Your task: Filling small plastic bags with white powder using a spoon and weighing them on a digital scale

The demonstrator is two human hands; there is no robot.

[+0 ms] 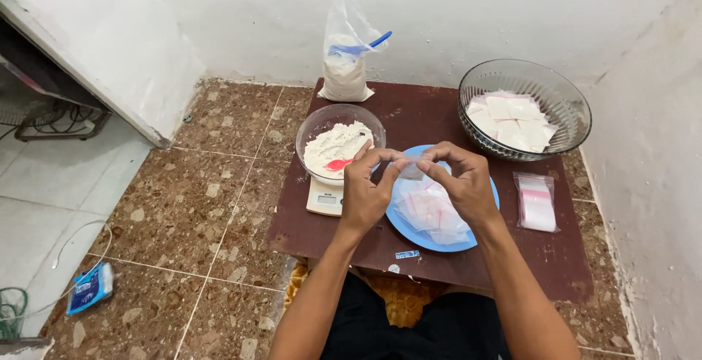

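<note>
My left hand point(365, 188) and my right hand point(462, 181) meet above a blue plate point(409, 230), and both pinch the top edge of a small clear plastic bag point(411, 168). On the plate under them lies a heap of small clear bags with pink strips point(433, 214). Just left of my left hand a glass bowl of white powder point(338, 141) with a red spoon point(338, 164) stands on a small white scale point(325, 201).
A low dark brown table point(541, 258) carries everything. At its back right a large glass bowl point(525, 115) holds filled white packets. A pack of empty small bags point(537, 202) lies right of the plate. A plastic bag of powder with a blue scoop point(346, 60) leans on the wall.
</note>
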